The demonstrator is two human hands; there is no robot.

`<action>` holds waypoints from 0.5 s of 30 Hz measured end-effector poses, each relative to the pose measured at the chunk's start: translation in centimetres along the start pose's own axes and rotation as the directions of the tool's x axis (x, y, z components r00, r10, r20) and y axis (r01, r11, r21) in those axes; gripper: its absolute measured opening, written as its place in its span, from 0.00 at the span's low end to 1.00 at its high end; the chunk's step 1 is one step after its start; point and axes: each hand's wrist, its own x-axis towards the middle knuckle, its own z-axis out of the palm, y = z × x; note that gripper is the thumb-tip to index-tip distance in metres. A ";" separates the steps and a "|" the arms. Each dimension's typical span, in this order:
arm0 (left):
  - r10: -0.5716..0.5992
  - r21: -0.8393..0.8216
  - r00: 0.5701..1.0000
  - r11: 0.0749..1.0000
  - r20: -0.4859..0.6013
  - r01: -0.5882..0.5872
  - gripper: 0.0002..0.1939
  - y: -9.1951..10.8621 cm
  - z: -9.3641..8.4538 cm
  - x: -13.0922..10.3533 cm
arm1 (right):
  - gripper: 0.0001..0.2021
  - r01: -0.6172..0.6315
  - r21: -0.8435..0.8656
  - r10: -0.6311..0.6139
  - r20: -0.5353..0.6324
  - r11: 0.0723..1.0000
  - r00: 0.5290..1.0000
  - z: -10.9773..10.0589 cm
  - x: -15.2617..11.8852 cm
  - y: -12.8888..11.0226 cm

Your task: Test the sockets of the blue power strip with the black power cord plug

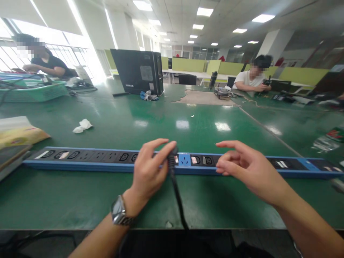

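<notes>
A long blue power strip [107, 167] with black socket panels lies across the table in front of me. My left hand [150, 165], with a watch [119, 210] on its wrist, is closed on a black power plug [172, 154] held over the middle of the strip. From the plug a black cord [177, 197] runs down past the table's front edge. My right hand [239, 163] hovers over the strip to the right, fingers apart and curved, with nothing seen in it. A blue socket [184, 159] shows between the two hands. The plug's pins are hidden.
Beyond the strip, a black computer case [137, 71] stands with gloves [148, 95] beside it. Crumpled tissue [82, 126] and a yellow packet [24, 134] lie on the left. A green basket [34, 92] sits at far left. Two people work across the table.
</notes>
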 end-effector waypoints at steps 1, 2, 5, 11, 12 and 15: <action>-0.068 0.023 0.997 0.997 -0.022 0.068 0.19 -1.7 -1.0 -0.7 | 0.24 -0.017 -0.046 0.012 -0.098 0.999 0.995 -0.2 0.2 1.5; -0.118 0.044 0.993 0.992 0.011 0.118 0.19 -3.3 -2.0 -1.5 | 0.22 -0.038 -0.111 0.018 -0.184 0.993 0.983 -0.4 0.5 3.2; -0.236 0.038 0.962 0.972 0.139 0.233 0.18 -6.6 -3.6 -3.4 | 0.18 -0.077 -0.300 -0.036 -0.353 0.951 0.935 -0.6 1.2 7.5; -0.179 -0.043 0.927 0.978 0.329 0.204 0.15 -7.5 -4.0 -2.6 | 0.15 0.007 -0.464 -0.222 -0.411 0.886 0.884 0.5 1.6 9.9; -0.162 -0.053 0.921 0.980 0.354 0.192 0.15 -7.6 -4.1 -2.2 | 0.15 0.028 -0.491 -0.259 -0.409 0.871 0.875 0.7 1.6 10.0; -0.153 -0.054 0.905 0.980 0.396 0.190 0.16 -8.4 -4.6 -1.6 | 0.12 0.091 -0.591 -0.383 -0.391 0.801 0.837 1.2 1.6 10.5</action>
